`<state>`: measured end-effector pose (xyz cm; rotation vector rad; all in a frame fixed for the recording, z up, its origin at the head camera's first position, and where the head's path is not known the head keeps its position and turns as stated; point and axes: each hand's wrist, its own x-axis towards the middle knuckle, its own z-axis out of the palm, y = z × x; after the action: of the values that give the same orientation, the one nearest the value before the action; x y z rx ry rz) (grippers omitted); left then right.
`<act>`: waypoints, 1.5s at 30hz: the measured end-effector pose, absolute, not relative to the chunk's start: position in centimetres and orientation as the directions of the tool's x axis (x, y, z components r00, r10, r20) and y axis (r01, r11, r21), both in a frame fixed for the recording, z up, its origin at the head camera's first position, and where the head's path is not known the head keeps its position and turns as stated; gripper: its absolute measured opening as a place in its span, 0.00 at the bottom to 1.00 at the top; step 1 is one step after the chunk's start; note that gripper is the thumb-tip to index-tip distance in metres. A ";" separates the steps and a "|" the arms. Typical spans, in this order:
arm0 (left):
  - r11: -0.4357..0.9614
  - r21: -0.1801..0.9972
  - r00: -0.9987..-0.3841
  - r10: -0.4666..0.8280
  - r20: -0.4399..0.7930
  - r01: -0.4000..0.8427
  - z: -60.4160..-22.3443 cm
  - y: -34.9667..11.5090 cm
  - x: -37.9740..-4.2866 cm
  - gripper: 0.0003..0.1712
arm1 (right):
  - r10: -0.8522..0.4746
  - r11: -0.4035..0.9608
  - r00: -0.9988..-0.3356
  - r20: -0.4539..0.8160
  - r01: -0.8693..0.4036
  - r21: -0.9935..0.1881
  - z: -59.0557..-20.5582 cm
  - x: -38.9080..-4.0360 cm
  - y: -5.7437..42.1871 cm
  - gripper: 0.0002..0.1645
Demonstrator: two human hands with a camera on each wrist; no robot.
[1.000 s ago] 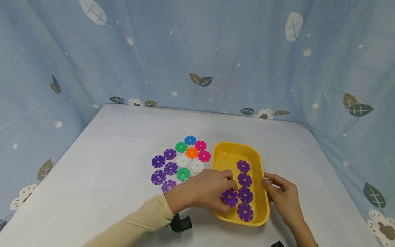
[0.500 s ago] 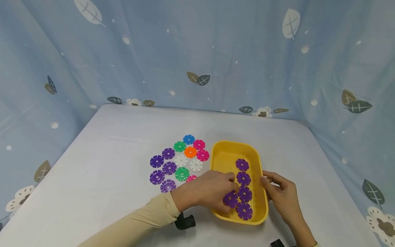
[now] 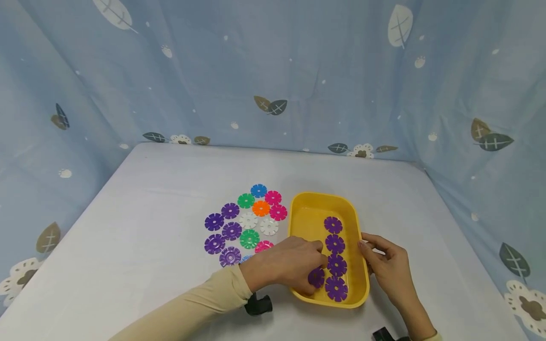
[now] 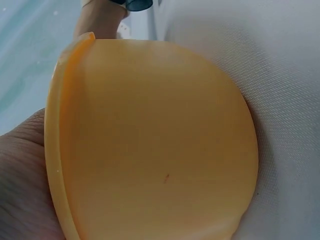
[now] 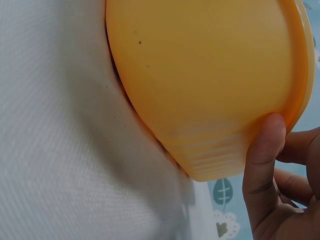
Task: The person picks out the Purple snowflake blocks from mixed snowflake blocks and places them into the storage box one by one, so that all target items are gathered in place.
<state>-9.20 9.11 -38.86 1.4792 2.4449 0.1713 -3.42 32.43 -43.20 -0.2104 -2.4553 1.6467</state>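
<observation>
In the head view a yellow plastic tray (image 3: 304, 219) stands on the white table. Several purple snowflake discs form a column along its right side, such as this purple disc (image 3: 336, 288). My left hand (image 3: 290, 263) reaches over the left rim, fingers bent down around another purple snowflake disc (image 3: 316, 278), partly hidden under them. Outside the right wall, my right hand (image 3: 391, 270) grips the tray's rim. Its thumb (image 5: 267, 145) presses the outer wall in the right wrist view. The left wrist view shows the tray's outer wall (image 4: 155, 135), not the left fingertips.
Left of the tray lie loose snowflake discs in several colours, among them purple (image 3: 232, 231), green (image 3: 249, 239), white (image 3: 269, 226), orange (image 3: 261, 209) and blue (image 3: 258, 191). My left forearm (image 3: 204, 303) partly covers the nearest ones. A patterned blue curtain (image 3: 273, 71) hangs behind the table.
My left hand and its purple disc have shifted slightly toward the tray's near end, and the fingers cover more of the disc. More loose discs show beside the left wrist. The right hand keeps its grip.
</observation>
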 end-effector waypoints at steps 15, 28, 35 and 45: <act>0.487 0.253 -0.434 0.869 -0.239 0.836 -39.2 9.6 -9.2 0.23 | 0.205 0.379 -0.975 0.089 -0.005 -0.925 -43.4 -3.6 32.5 0.18; 0.492 0.242 -0.434 0.863 -0.257 0.836 -39.3 9.9 -9.1 0.25 | 0.207 0.387 -0.976 0.069 0.017 -0.922 -43.2 -3.5 32.4 0.19; 0.491 0.243 -0.434 0.865 -0.253 0.837 -39.1 9.9 -9.0 0.25 | 0.204 0.372 -0.976 0.069 0.012 -0.928 -43.1 -3.5 32.4 0.19; 0.490 0.259 -0.439 0.868 -0.231 0.832 -38.8 9.8 -9.0 0.26 | 0.206 0.368 -0.976 0.063 0.018 -0.930 -43.1 -3.4 32.5 0.20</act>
<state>-8.98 9.78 -38.79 1.4286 2.4079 0.1521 -3.43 32.49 -43.05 -0.2037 -2.4544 1.6648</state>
